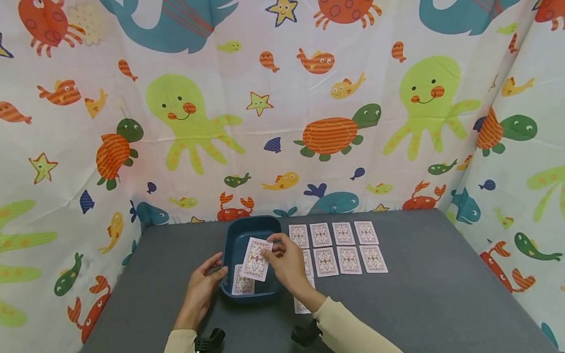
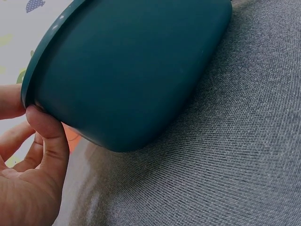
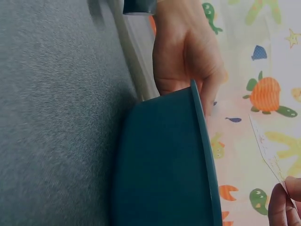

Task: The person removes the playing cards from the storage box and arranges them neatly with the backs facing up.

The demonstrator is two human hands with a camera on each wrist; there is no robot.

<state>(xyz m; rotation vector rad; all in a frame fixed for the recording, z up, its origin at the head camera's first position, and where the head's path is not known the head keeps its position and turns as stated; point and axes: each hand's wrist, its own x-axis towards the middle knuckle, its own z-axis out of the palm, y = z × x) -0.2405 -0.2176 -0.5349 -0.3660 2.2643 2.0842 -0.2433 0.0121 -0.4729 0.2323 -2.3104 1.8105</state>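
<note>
A dark teal plastic basin point(image 1: 228, 283) stands on the grey table. My left hand point(image 1: 202, 288) grips its left rim; in the left wrist view the thumb point(image 2: 47, 122) lies just under the lip, a finger over it. My right hand point(image 1: 286, 264) pinches a playing card point(image 1: 255, 260) by its right edge, with the patterned back up, above the basin. Another playing card point(image 1: 242, 286) lies inside the basin, partly covered by the held one. From the right wrist view, the held card point(image 3: 267, 150) is seen nearly edge-on above the rim.
To the right of the basin, several face-down cards point(image 1: 349, 260) lie in rows on the grey tabletop point(image 1: 414, 308). My right hand and forearm partly cover the nearest column. A curtain with sea animals point(image 1: 270, 134) hangs behind the table and along both sides.
</note>
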